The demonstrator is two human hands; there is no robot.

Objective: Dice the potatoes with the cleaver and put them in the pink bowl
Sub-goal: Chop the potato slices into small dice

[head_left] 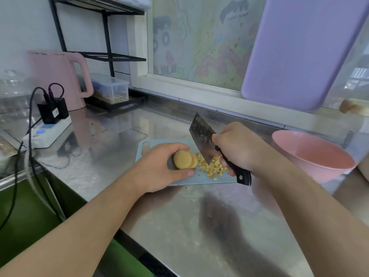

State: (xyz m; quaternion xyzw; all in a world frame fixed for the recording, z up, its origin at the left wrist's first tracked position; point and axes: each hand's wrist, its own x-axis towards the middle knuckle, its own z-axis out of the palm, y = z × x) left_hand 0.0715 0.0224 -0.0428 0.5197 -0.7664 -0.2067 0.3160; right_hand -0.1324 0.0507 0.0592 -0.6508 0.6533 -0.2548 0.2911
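Observation:
A small stack of round yellow potato slices point(184, 159) stands on edge on a pale blue cutting board point(201, 179). My left hand point(161, 168) curls round the slices, thumb at the front, fingers over the top. Just right of them lies a heap of small potato dice point(212, 167). My right hand point(237, 148) grips the black handle of the cleaver point(202, 138), whose steel blade is raised and tilted with its lower corner over the dice. The pink bowl point(311, 156) stands to the right of the board, and no potato shows in the part of its inside that I can see.
The board lies on a steel counter point(123, 148). A white power strip with black plugs point(48, 128) and a pink kettle point(58, 76) stand at the left. A purple board point(299, 52) leans against the window. A clear plastic box point(111, 88) sits on a black rack.

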